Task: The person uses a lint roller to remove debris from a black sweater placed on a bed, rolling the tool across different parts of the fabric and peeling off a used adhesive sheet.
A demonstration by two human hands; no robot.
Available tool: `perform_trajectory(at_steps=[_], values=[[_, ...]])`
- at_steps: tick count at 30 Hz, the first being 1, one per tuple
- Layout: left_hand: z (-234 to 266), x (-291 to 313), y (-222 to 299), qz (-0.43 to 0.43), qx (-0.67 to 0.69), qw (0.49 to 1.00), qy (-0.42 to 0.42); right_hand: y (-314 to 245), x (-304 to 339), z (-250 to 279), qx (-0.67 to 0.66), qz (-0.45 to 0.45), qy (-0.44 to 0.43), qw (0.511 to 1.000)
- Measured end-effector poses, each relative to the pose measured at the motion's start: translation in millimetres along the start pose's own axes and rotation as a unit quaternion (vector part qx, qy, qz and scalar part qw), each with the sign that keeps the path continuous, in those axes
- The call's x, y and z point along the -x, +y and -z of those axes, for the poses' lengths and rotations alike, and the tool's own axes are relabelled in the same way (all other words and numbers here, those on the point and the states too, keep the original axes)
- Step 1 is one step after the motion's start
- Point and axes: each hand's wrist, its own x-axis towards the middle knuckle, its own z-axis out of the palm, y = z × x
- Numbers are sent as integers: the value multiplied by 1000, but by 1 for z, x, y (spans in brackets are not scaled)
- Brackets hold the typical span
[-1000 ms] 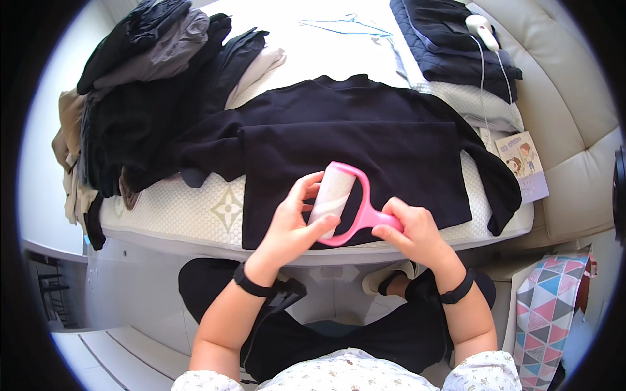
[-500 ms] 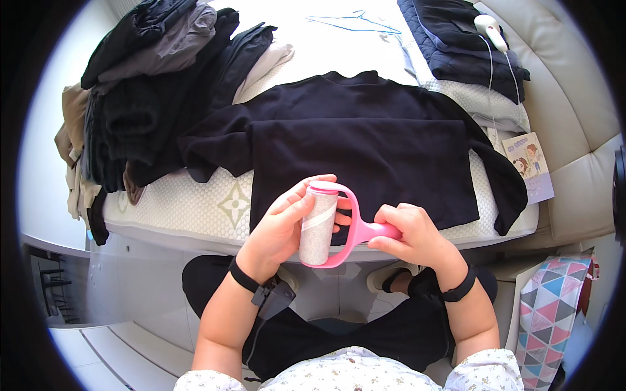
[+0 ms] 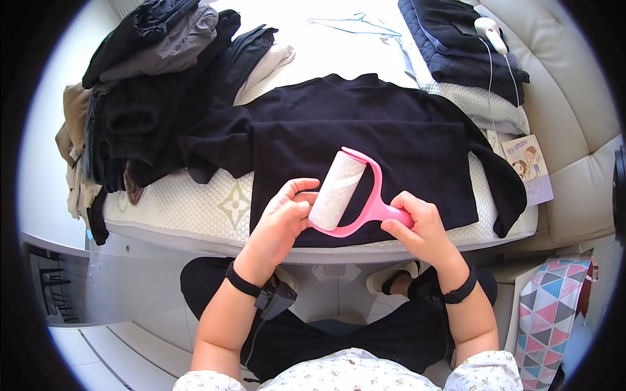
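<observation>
So the bed [image 3: 179,210] in the head view has a black top [image 3: 391,156] spread out. Over it, the lint roller [image 3: 337,190] just tipped rightward; right hand [image 3: 420,228]'s gripping its handle [image 3: 399,216], probably steadying it. Can't tell whether the left hand [image 3: 277,225] pinches it.

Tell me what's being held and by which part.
A pink lint roller, held by its handle in the right hand; the left hand is at the white roll, grip unclear.
</observation>
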Motion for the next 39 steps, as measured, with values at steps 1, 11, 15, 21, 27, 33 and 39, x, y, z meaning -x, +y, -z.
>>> perform_trajectory(at_steps=[1, 11, 15, 21, 27, 33, 39], values=[[-1, 0, -1, 9, 12, 1000, -13, 1, 0, 0, -2, -1, 5, 1000], [-2, 2, -1, 40, 47, 998, -21, 2, 2, -1, -73, -28, 6, 997], [0, 5, 7, -6, -20, 1000, 9, -1, 3, -1, -98, -44, -17, 994], [-6, 4, 7, 49, 44, 997, -51, -5, 2, -4, -108, -43, -4, 993], [-2, 3, 2, 9, 44, 999, -21, -4, 1, -7, -118, -46, -6, 992], [-9, 4, -9, -243, -475, 836, 132, -5, 1, -19, -106, -38, -14, 994], [-8, 1, -8, -231, -353, 899, 115, -8, -1, -24, -86, -13, 11, 996]])
